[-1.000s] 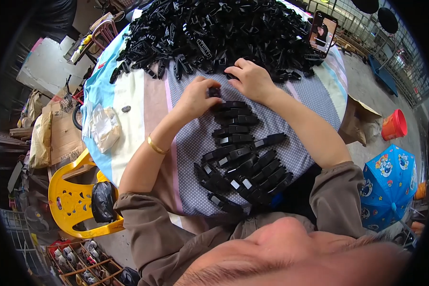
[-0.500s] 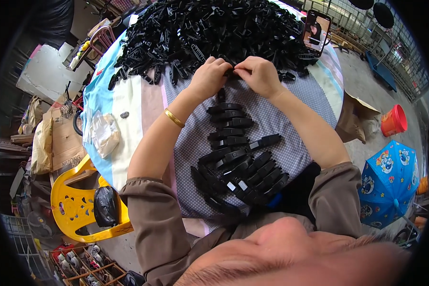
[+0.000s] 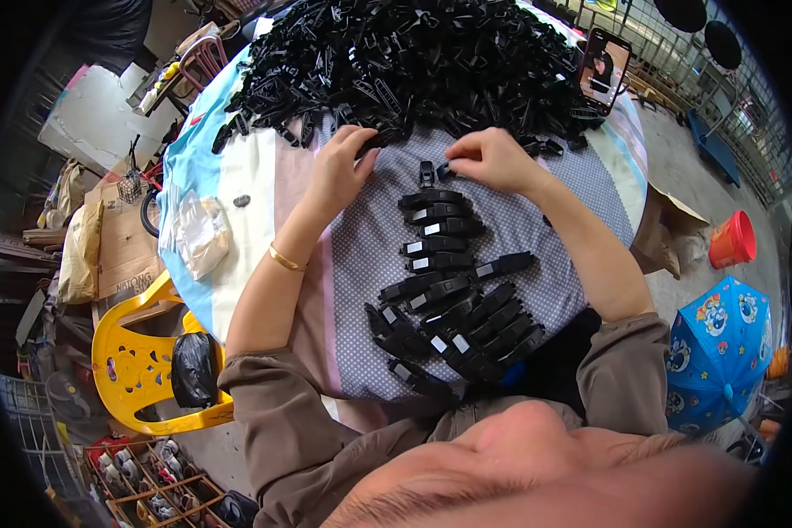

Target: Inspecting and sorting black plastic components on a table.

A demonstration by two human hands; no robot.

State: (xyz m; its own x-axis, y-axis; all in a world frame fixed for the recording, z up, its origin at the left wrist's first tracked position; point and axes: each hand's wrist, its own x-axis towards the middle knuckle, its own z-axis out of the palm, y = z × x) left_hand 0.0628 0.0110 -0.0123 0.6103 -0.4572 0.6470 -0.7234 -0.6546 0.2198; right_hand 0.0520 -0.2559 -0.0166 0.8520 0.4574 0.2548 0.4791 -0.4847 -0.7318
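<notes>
A large heap of black plastic clip-like pieces [image 3: 396, 66] covers the far part of the table. At its near edge my left hand [image 3: 339, 172] is open, thumb and fingers apart, close to the loose pieces. My right hand [image 3: 497, 163] is closed in a pinch on a small black plastic piece [image 3: 444, 169], partly covered by the fingertips. Just left of that piece, another small black part [image 3: 427, 173] lies on the cloth. Nearer to me is a column of curved black plastic pieces [image 3: 440, 229], several with pale patches, widening into a cluster [image 3: 493, 326] at the table's near edge.
A patterned cloth [image 3: 352, 290] covers the round table. On it are a phone [image 3: 604, 70] propped at the far right and a clear plastic bag [image 3: 201, 236] at the left. Around stand a yellow plastic chair [image 3: 136, 361], a red bucket [image 3: 732, 239] and a blue umbrella [image 3: 720, 352].
My hands were together at the heap's near edge and have moved apart. The left went left and opened; the right came slightly nearer with a small black piece. The view has shifted slightly.
</notes>
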